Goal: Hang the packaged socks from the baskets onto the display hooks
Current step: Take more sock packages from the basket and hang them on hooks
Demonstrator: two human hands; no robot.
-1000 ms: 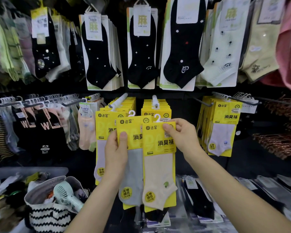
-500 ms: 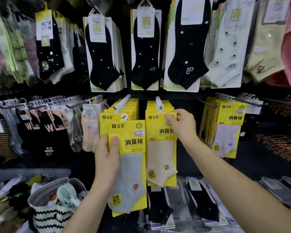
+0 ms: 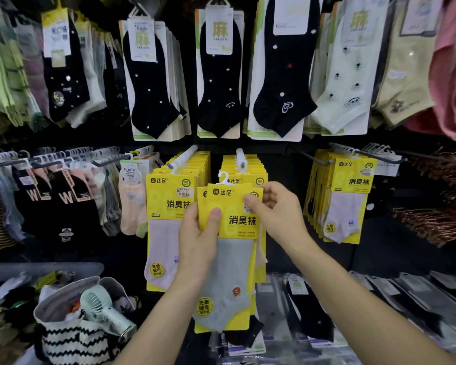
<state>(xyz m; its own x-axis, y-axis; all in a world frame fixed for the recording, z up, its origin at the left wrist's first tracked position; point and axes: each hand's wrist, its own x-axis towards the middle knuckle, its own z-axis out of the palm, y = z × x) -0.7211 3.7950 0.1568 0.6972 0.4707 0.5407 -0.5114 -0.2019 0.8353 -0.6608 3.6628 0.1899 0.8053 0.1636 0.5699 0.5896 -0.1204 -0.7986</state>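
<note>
A yellow-carded pack with a grey sock [image 3: 232, 259] is held up in front of the middle display hook [image 3: 240, 156]. My left hand [image 3: 200, 241] grips its left side, thumb on the card front. My right hand [image 3: 277, 209] pinches the card's top right corner. The pack's white hanger loop [image 3: 223, 178] stands just below the hook's hanging stack [image 3: 245, 172]. A second yellow card edge shows behind the pack in my left hand. Another stack of yellow packs [image 3: 169, 206] hangs on the hook to the left.
A third yellow stack [image 3: 350, 196] hangs at the right. Black and pale socks [image 3: 219, 75] fill the upper row. A striped bag [image 3: 71, 335] holding a small green fan [image 3: 100, 309] sits at lower left. Flat packaged socks [image 3: 379, 299] lie on the shelf below.
My right hand left the cream-sock pack hanging on the middle hook and came down onto the grey pack's top corner. My left hand carried the grey pack rightward, in front of that hook.
</note>
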